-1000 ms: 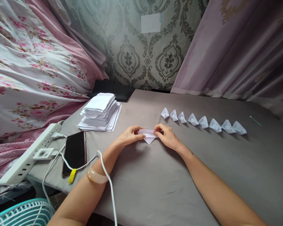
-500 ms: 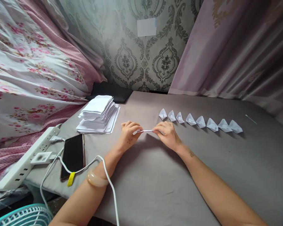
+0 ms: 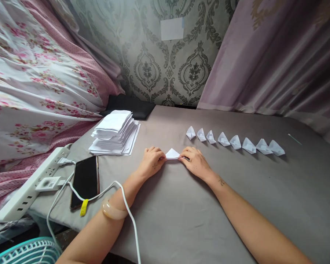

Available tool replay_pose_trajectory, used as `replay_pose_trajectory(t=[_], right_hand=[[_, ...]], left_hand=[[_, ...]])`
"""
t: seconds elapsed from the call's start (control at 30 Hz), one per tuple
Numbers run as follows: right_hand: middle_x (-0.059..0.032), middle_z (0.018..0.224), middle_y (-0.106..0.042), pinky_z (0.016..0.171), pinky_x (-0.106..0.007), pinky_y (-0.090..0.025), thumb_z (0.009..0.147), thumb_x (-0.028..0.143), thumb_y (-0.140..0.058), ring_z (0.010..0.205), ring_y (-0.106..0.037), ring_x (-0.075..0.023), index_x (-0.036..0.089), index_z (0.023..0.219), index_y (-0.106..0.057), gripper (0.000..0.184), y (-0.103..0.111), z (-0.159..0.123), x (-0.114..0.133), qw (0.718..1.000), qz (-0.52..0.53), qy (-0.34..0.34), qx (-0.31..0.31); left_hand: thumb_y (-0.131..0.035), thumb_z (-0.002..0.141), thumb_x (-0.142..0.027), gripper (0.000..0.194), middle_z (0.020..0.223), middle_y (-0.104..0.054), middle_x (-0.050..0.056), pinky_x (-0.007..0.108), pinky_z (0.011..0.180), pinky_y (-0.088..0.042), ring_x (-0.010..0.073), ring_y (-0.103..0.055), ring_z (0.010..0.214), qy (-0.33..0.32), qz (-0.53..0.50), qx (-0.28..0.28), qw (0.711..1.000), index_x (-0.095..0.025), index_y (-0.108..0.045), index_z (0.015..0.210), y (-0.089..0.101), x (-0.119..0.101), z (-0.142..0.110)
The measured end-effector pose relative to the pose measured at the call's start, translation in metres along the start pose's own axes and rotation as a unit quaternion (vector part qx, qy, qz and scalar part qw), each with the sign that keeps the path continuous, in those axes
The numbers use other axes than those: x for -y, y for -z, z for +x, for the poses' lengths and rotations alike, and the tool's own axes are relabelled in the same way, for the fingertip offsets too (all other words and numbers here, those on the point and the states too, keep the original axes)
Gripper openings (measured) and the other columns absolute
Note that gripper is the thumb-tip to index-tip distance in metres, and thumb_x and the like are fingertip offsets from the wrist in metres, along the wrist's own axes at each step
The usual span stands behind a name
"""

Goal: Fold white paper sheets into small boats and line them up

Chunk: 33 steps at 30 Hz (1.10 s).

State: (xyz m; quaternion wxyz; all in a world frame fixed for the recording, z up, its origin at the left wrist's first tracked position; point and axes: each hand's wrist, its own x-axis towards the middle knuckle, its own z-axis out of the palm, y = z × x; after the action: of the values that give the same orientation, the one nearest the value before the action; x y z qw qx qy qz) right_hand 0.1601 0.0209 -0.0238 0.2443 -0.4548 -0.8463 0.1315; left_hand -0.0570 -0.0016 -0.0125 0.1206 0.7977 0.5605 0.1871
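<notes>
Between my two hands is a small piece of folded white paper (image 3: 172, 154), showing a triangular peak above a flat lower band. My left hand (image 3: 153, 160) pinches its left corner, and my right hand (image 3: 194, 161) grips the right corner with thumb and fingers. Both hands are just above or on the grey cloth (image 3: 178, 216); I cannot tell if the paper touches it. A row of several folded paper boats (image 3: 223, 139) stands beyond my right hand. To the left of my left hand rises a stack of white paper sheets (image 3: 114, 134).
A phone (image 3: 85, 181) lies at the left beside a white power strip (image 3: 30, 185). A white cable (image 3: 130, 216) crosses over my left forearm. A thin stick (image 3: 294, 139) lies at the far right. A teal fan (image 3: 26, 251) is at the lower left.
The folded paper has tilted from edge-on so its triangular face shows. Both hands have come slightly lower in view and closer to me.
</notes>
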Motion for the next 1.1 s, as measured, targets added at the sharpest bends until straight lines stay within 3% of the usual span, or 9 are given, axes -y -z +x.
replay_pose_trajectory(t=[0.13,0.23,0.43,0.93,1.0,1.1], right_hand=[[-0.0032,0.092,-0.062,0.073,-0.030,-0.043,0.081,0.034,-0.059,0.075,-0.057,-0.0142,0.021,0.074,-0.069,0.018,-0.002,0.004,-0.005,0.989,0.106,-0.103,-0.006],[-0.0044,0.095,-0.061,0.072,-0.031,-0.044,0.081,0.036,-0.057,0.071,-0.058,-0.0136,0.020,0.068,-0.067,0.023,-0.001,0.006,-0.004,0.984,0.121,-0.126,-0.014],[-0.0052,0.097,-0.059,0.073,-0.032,-0.044,0.080,0.033,-0.056,0.073,-0.057,-0.0146,0.019,0.059,-0.059,0.026,-0.003,0.007,-0.004,0.984,0.104,-0.143,-0.027],[-0.0059,0.099,-0.056,0.076,-0.031,-0.044,0.080,0.031,-0.055,0.078,-0.057,-0.0154,0.018,0.062,-0.055,0.022,-0.005,0.008,-0.003,0.987,0.071,-0.146,-0.001],[-0.0051,0.096,-0.055,0.076,-0.031,-0.044,0.081,0.030,-0.055,0.078,-0.057,-0.0153,0.018,0.064,-0.054,0.021,-0.004,0.008,-0.003,0.988,0.065,-0.142,0.000],[-0.0035,0.092,-0.054,0.075,-0.030,-0.044,0.081,0.029,-0.057,0.076,-0.055,-0.0151,0.019,0.075,-0.055,0.012,-0.003,0.007,-0.004,0.989,0.053,-0.138,0.000]], left_hand=[[-0.061,0.078,-0.035,0.018,0.086,-0.061,0.006,0.034,0.078,-0.039,0.0211,-0.053,0.087,0.119,-0.086,0.006,0.989,-0.019,-0.070,0.079,0.002,0.002,0.002],[-0.060,0.077,-0.038,0.024,0.082,-0.060,0.006,0.031,0.071,-0.042,0.0190,-0.054,0.080,0.154,-0.115,0.009,0.981,-0.017,-0.071,0.078,0.001,0.005,0.003],[-0.057,0.078,-0.035,0.023,0.080,-0.059,0.006,0.030,0.070,-0.044,0.0178,-0.054,0.077,0.147,-0.108,-0.015,0.983,-0.015,-0.068,0.073,-0.005,0.012,0.003],[-0.057,0.078,-0.030,0.019,0.081,-0.057,0.007,0.033,0.077,-0.042,0.0205,-0.052,0.086,0.146,-0.090,-0.011,0.985,-0.015,-0.063,0.068,-0.007,0.010,0.003],[-0.057,0.079,-0.031,0.017,0.085,-0.056,0.007,0.034,0.078,-0.042,0.0214,-0.051,0.088,0.138,-0.074,-0.011,0.988,-0.015,-0.062,0.074,-0.008,0.010,0.001],[-0.052,0.083,-0.026,0.023,0.098,-0.055,0.009,0.038,0.082,-0.041,0.0230,-0.048,0.092,0.084,-0.024,-0.037,0.996,-0.017,-0.059,0.103,-0.009,0.007,-0.001]])
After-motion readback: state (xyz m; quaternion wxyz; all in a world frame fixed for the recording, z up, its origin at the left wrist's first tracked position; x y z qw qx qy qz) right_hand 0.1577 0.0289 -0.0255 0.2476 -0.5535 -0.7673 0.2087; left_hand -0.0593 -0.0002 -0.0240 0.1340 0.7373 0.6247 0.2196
